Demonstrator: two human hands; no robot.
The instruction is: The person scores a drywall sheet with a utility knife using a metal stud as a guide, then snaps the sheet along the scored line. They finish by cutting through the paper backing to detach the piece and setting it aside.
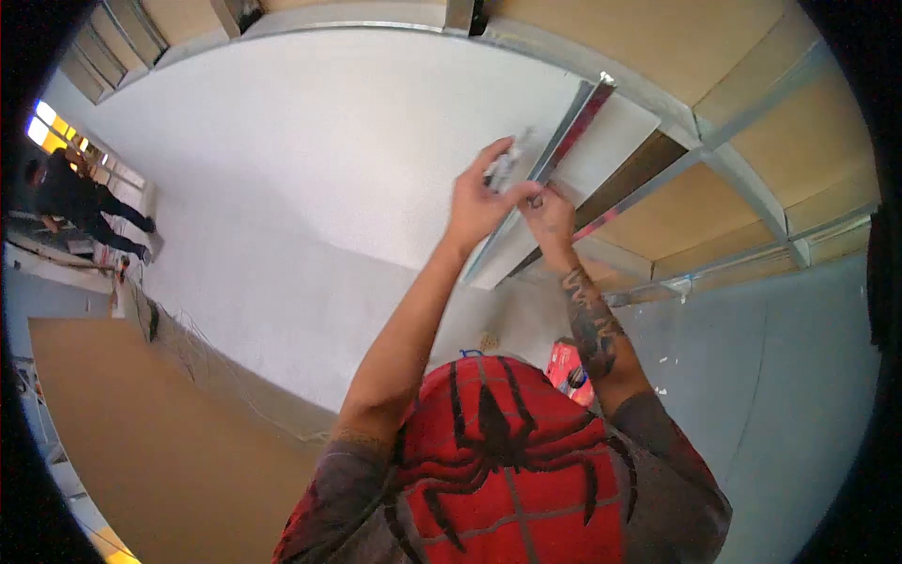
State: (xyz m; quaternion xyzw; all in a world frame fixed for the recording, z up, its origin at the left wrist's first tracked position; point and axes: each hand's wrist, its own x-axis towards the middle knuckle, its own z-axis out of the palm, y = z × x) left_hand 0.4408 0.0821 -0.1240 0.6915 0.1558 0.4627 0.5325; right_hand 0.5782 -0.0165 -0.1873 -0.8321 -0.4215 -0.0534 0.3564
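Observation:
A long silver metal channel [575, 117] with a dark reddish inner face runs diagonally in front of me. My left hand [476, 202] is curled around a blurred silver-grey object [503, 169] whose kind I cannot make out, and its thumb reaches across the channel. Close beside that thumb, my right hand [551, 218] has its fingers pinched together at the channel's edge. Something small and dark shows at those fingertips, too small to name. A white panel [615, 141] lies alongside the channel on the right.
A metal ceiling frame [742, 179] with tan boards spans the upper right. Another person [89, 202] in dark clothes stands far left, near loose cables [202, 343]. A brown board [141, 423] fills the lower left. A red item [567, 368] sits below my right forearm.

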